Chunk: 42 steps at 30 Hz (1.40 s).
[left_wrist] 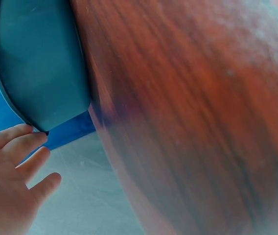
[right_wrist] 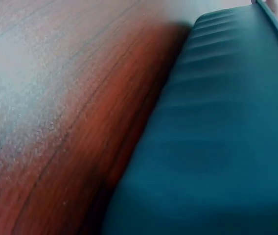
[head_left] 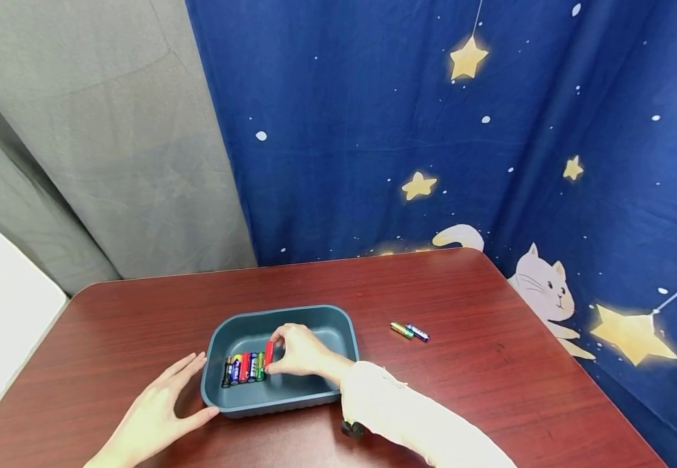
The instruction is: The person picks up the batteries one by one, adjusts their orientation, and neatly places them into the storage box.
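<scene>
The right hand (head_left: 303, 351) is clamped on a red battery (head_left: 269, 354), pinched between fingers and thumb inside the blue-grey tray (head_left: 280, 408). The red battery stands at the right end of a row in the tray's left half; whether it touches the tray floor or its neighbour cannot be told. From left to right, the row comprises a black battery (head_left: 226, 372), a blue-and-yellow battery (head_left: 236, 369), a second red battery (head_left: 244, 367), a dark blue battery (head_left: 253, 366) and a green battery (head_left: 260, 366), set side by side.

The left hand (head_left: 157, 409) has its fingers apart and straight, with fingertips at the tray's left rim and the thumb tip at the near left corner. The right forearm crosses the near right rim.

Lateral room on the tray floor lies between the red battery and the right wall, partly covered by the right hand. To the right of the tray, well inside the edges of the table (head_left: 490, 338), a green-gold battery (head_left: 401, 330) and a blue battery (head_left: 418, 333) lie side by side, both at a slant
</scene>
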### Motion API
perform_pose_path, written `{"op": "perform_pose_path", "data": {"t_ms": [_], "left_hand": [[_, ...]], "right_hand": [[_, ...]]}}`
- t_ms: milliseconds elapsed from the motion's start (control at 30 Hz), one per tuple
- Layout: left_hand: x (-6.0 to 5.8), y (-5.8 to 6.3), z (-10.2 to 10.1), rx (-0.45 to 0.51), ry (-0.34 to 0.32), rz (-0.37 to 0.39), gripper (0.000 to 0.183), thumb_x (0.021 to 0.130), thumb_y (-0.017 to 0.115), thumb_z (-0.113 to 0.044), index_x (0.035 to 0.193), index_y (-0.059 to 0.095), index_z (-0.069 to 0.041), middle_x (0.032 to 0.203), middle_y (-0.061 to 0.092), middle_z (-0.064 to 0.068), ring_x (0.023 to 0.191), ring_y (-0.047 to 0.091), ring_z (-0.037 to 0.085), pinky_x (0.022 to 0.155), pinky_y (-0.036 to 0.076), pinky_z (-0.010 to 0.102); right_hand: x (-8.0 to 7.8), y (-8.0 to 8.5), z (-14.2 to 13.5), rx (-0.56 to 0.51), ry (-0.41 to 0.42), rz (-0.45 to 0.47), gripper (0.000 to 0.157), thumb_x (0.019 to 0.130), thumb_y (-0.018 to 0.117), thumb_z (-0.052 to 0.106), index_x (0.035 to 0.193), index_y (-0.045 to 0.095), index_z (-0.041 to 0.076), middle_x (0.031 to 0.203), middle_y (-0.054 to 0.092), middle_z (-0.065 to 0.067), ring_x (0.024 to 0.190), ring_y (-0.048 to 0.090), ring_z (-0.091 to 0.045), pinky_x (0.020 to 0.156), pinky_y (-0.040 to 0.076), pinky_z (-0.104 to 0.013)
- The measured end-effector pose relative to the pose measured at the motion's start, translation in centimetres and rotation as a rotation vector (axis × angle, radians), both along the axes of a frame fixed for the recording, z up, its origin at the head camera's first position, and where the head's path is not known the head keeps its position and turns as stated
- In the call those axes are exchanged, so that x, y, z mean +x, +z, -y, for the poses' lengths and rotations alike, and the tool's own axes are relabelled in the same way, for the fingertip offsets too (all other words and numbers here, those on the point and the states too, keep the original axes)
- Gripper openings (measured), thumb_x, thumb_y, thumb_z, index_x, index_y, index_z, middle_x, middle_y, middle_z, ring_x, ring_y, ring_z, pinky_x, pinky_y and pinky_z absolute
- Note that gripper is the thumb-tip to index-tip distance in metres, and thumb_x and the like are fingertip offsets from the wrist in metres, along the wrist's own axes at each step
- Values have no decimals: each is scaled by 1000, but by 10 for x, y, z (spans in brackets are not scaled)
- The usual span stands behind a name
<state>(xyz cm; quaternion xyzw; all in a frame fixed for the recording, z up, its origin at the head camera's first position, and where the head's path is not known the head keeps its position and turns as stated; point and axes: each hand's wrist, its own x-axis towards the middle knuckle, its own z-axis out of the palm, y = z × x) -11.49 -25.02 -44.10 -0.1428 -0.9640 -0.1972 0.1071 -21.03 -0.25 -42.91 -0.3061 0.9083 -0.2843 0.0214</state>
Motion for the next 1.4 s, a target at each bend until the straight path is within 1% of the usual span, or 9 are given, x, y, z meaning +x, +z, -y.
{"op": "perform_pose_path", "data": {"t_ms": [233, 567, 767, 900, 1100, 1267, 1400], "left_hand": [[1, 1, 0, 6, 7, 17, 86, 67, 68, -62, 131, 48, -7, 131, 48, 16, 119, 44, 32, 85, 45, 56], [0, 3, 0, 6, 17, 57, 87, 68, 66, -63, 132, 47, -8, 133, 47, 17, 120, 42, 33, 85, 44, 58], [-1, 1, 0, 6, 12, 45, 87, 68, 67, -63, 132, 47, -8, 132, 47, 17, 120, 42, 33, 85, 44, 58], [-1, 1, 0, 1, 16, 53, 87, 67, 66, -63, 132, 47, -8, 132, 47, 17, 120, 42, 33, 85, 44, 58], [-1, 1, 1, 0, 16, 56, 87, 68, 66, -64, 132, 47, -8, 132, 47, 17, 120, 42, 33, 86, 44, 58], [0, 1, 0, 5, 12, 50, 87, 68, 66, -63, 133, 46, -8, 133, 46, 16, 120, 42, 32, 86, 43, 58], [0, 2, 0, 6, 10, 45, 86, 68, 67, -62, 132, 47, -8, 133, 47, 16, 120, 42, 32, 86, 43, 58]], "right_hand": [[2, -5, 7, 75, 0, -1, 39, 65, 80, 31, 95, 65, 10, 85, 60, 4, 73, 51, 0, 65, 42, -10], [3, -10, 7, 108, 16, -32, 39, 64, 80, 30, 94, 65, 9, 85, 62, 3, 74, 53, -2, 66, 43, -11], [2, -12, 8, 144, 15, -54, 41, 64, 80, 31, 95, 65, 10, 85, 61, 3, 74, 53, -2, 66, 43, -12], [3, -14, 9, 158, 14, -63, 41, 65, 80, 32, 96, 65, 11, 86, 60, 4, 75, 52, -2, 67, 43, -12], [2, -12, 8, 121, 26, -75, 43, 64, 80, 33, 97, 65, 8, 88, 61, 2, 78, 54, -3, 70, 44, -13], [1, -9, 5, 50, 29, -46, 46, 67, 79, 34, 101, 65, 7, 92, 62, 1, 82, 55, -4, 73, 44, -12], [1, -3, 0, -37, 57, -15, 47, 69, 78, 33, 105, 64, 6, 94, 61, 1, 83, 55, -5, 73, 44, -11]]}}
